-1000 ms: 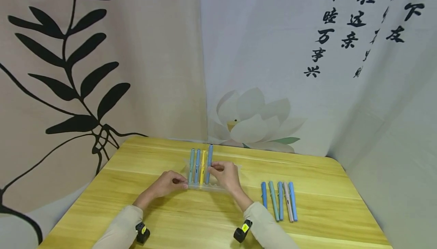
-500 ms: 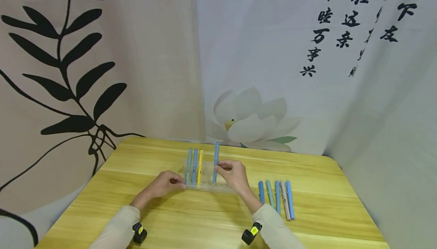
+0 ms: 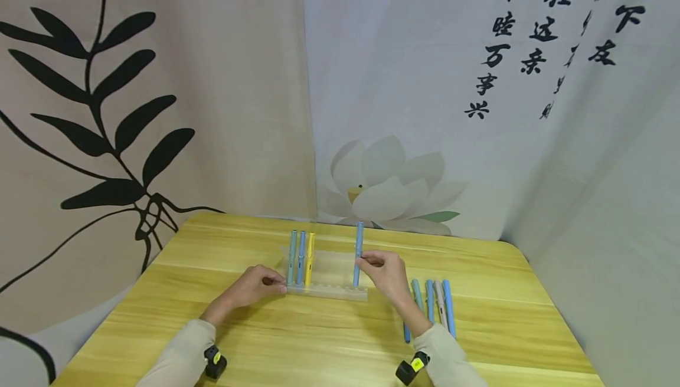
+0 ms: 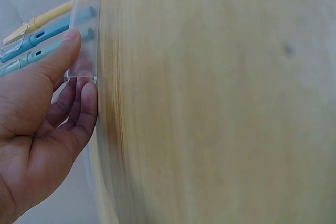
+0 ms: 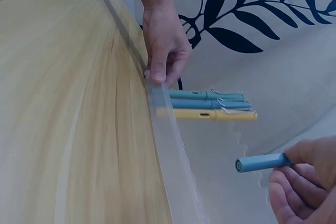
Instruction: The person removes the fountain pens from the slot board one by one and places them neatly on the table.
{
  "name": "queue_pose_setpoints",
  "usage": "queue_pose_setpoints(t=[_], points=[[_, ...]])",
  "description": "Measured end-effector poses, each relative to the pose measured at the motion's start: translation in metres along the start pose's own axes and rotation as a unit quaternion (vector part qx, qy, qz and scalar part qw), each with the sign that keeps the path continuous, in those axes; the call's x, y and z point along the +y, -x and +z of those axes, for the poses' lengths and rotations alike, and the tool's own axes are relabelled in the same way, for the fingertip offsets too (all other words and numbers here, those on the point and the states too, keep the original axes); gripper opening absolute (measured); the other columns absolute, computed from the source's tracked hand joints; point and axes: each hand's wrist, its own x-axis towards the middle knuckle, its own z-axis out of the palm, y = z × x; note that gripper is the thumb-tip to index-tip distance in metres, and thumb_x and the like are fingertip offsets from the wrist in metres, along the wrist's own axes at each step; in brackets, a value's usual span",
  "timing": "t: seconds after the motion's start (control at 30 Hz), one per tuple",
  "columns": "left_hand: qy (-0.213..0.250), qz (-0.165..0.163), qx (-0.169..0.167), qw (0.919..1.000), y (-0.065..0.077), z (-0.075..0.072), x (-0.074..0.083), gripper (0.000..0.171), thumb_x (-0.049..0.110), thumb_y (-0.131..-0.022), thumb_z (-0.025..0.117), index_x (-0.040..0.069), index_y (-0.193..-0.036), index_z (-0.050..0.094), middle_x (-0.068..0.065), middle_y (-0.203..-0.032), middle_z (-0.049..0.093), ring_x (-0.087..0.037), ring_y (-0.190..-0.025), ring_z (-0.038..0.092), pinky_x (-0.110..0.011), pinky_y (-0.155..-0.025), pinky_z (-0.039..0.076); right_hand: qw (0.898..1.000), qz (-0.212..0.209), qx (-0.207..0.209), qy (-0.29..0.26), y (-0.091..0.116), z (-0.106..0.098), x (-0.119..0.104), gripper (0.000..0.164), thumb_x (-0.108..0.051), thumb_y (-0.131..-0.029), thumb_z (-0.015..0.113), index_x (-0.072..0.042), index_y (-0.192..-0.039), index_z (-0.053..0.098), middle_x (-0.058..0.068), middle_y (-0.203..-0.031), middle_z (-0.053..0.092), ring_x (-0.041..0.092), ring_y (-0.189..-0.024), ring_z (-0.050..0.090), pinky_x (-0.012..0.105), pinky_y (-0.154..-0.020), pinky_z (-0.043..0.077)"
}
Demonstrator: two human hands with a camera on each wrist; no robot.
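Note:
A clear plastic pen stand (image 3: 334, 292) sits on the table. My left hand (image 3: 251, 288) pinches its left end, thumb on the front strip (image 4: 86, 19) and fingers curled beneath. Side by side at that end stand a green pen (image 3: 292, 254), a blue pen (image 3: 301, 257) and a yellow pen (image 3: 310, 263). Over the stand's right part, my right hand (image 3: 386, 275) pinches another blue pen (image 3: 358, 239), held nearly upright. In the right wrist view this held pen's lower end (image 5: 247, 164) appears apart from the front strip.
Right of the stand, several pens lie in a row on the wooden table (image 3: 510, 304): green (image 3: 417, 294), blue (image 3: 430, 301), grey-pink (image 3: 440, 304) and blue ones. My right forearm partly covers them. A printed curtain (image 3: 255, 110) hangs behind the table's back edge.
My right hand has carried the blue pen rightward, from beside the yellow pen to the stand's right part. The left hand keeps its hold on the stand's left end.

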Motion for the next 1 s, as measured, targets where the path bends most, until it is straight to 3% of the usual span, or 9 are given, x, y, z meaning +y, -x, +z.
queue_pose_setpoints(t=[0.4, 1.0], points=[[0.009, -0.007, 0.002, 0.9999, 0.001, -0.001, 0.002, 0.015, 0.023, -0.098, 0.071, 0.011, -0.102, 0.079, 0.004, -0.097, 0.075, -0.008, -0.083, 0.063, -0.025, -0.075, 0.053, 0.999, 0.019, 0.025, 0.022, 0.01, -0.034, 0.015, 0.021, -0.024, -0.092, 0.078, -0.01, -0.107, 0.08, 0.003, -0.094, 0.077, 0.016, -0.085, 0.07, 0.031, -0.072, 0.056], [0.014, 0.005, 0.004, 0.9999, -0.001, -0.001, -0.001, 0.015, 0.022, -0.098, 0.071, 0.01, -0.102, 0.079, 0.001, -0.097, 0.076, -0.006, -0.083, 0.064, -0.024, -0.074, 0.053, 0.994, 0.078, 0.045, 0.057, 0.03, -0.087, 0.04, 0.03, -0.03, -0.096, 0.074, -0.006, -0.114, 0.077, 0.006, -0.102, 0.077, 0.016, -0.09, 0.07, 0.027, -0.071, 0.055]])
